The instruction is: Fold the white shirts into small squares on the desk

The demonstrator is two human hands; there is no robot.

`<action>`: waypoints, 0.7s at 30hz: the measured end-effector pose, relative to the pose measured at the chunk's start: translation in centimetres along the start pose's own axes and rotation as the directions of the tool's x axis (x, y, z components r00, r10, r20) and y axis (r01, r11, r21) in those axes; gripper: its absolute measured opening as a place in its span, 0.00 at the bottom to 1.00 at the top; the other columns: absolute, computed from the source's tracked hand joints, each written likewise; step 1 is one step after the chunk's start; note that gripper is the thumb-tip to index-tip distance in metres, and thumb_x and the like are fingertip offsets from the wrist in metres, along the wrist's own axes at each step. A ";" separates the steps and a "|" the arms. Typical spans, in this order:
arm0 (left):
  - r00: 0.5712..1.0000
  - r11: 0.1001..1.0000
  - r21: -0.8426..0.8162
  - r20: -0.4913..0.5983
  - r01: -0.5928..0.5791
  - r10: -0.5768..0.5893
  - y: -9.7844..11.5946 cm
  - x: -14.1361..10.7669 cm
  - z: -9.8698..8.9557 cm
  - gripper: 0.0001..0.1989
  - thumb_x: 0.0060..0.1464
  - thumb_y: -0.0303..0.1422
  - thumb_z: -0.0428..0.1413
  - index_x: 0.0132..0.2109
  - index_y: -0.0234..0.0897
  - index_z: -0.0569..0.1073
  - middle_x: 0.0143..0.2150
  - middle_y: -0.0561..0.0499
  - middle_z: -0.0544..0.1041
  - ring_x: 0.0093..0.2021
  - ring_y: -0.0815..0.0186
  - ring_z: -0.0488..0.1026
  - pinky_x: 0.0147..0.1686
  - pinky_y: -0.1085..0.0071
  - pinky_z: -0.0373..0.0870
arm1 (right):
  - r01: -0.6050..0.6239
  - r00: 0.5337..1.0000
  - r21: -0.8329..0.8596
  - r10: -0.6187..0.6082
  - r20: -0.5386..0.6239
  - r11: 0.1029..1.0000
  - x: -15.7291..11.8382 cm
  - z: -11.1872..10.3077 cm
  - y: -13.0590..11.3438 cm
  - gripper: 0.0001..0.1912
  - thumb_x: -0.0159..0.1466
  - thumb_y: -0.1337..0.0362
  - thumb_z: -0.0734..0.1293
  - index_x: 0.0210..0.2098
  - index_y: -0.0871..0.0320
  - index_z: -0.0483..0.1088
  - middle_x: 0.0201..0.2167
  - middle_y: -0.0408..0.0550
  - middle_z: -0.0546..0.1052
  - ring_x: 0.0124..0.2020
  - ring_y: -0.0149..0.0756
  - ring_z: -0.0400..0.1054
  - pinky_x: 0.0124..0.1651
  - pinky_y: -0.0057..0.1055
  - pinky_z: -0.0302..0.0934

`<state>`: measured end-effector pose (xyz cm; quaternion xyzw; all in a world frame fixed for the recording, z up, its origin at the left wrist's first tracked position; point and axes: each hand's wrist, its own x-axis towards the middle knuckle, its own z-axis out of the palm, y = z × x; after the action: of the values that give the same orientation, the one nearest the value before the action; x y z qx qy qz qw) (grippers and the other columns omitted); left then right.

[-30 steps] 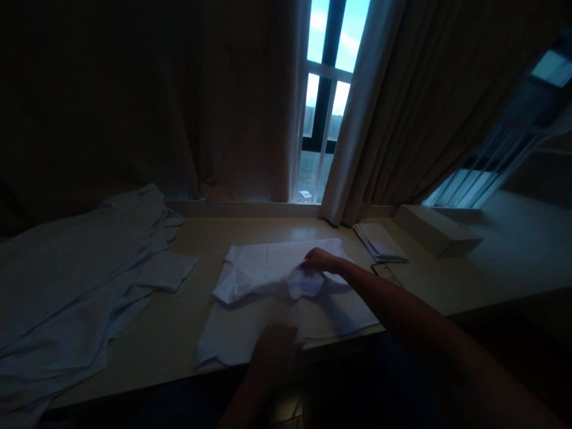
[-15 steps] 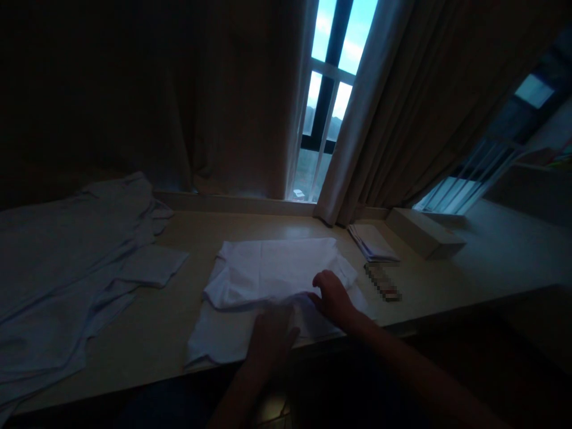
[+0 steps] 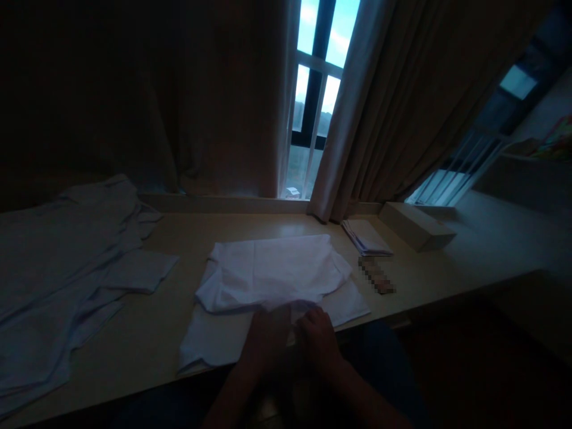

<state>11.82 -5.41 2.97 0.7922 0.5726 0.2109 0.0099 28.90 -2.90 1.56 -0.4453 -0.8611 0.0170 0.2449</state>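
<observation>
A white shirt lies partly folded on the table, its upper layer turned back over a lower one that spreads toward the front edge. My left hand is at the near edge of the upper layer, its fingers closed on the bunched cloth and partly hidden by it. Close beside it on the right, my right hand has curled fingers gripping the same edge. Dim light blurs the fingertips of both hands.
Several white garments are heaped on the left of the table. On the right lie a folded white cloth, a small blurred-out item and a pale box. Brown curtains hang behind, around a window.
My right hand has come down and left, from above the shirt to its near edge beside my left hand. The upper layer's edge is now bunched at my fingers. The view has shifted slightly.
</observation>
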 end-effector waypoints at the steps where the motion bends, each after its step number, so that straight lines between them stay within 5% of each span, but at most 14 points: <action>1: 1.000 1.000 -0.005 0.005 -0.015 0.015 0.1 -0.1 -0.1 0.14 0.59 0.30 0.47 0.49 0.43 0.73 0.46 0.44 0.77 0.48 0.58 0.72 0.51 0.55 0.61 | -0.001 1.000 -0.012 0.001 -0.007 1.000 0.0 -0.2 0.1 0.02 0.62 0.67 0.66 0.35 0.54 0.71 0.34 0.48 0.70 0.40 0.41 0.61 0.42 0.35 0.54; 12: 0.998 0.997 -0.036 0.006 -0.064 0.064 -0.4 -0.2 0.0 0.13 0.58 0.28 0.48 0.47 0.44 0.73 0.45 0.48 0.79 0.48 0.60 0.73 0.52 0.57 0.61 | 0.153 0.986 -0.115 -0.145 0.077 0.981 -0.8 -0.2 0.6 0.05 0.63 0.65 0.68 0.40 0.53 0.72 0.38 0.48 0.74 0.44 0.42 0.62 0.47 0.38 0.53; 17: 0.991 0.998 -0.051 -0.128 -0.034 0.027 -0.9 -0.7 0.4 0.11 0.59 0.28 0.46 0.39 0.40 0.74 0.37 0.47 0.78 0.38 0.63 0.74 0.41 0.64 0.66 | 0.171 0.982 0.037 -0.173 0.071 0.985 -2.4 -0.3 0.5 0.04 0.62 0.65 0.67 0.38 0.53 0.72 0.36 0.46 0.75 0.41 0.40 0.64 0.47 0.37 0.55; 21: 0.961 0.998 -0.009 -0.270 0.059 -0.060 -1.8 -1.6 1.0 0.09 0.60 0.32 0.48 0.33 0.40 0.70 0.30 0.48 0.73 0.35 0.63 0.71 0.38 0.67 0.66 | 0.023 0.999 0.106 -0.018 -0.048 0.994 -3.1 -1.9 1.5 0.08 0.65 0.68 0.61 0.40 0.54 0.71 0.36 0.48 0.75 0.40 0.39 0.66 0.46 0.37 0.57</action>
<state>10.16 -6.04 1.12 0.7385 0.5921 0.3166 -0.0617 32.36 -4.70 1.60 -0.4229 -0.8576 0.0500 0.2885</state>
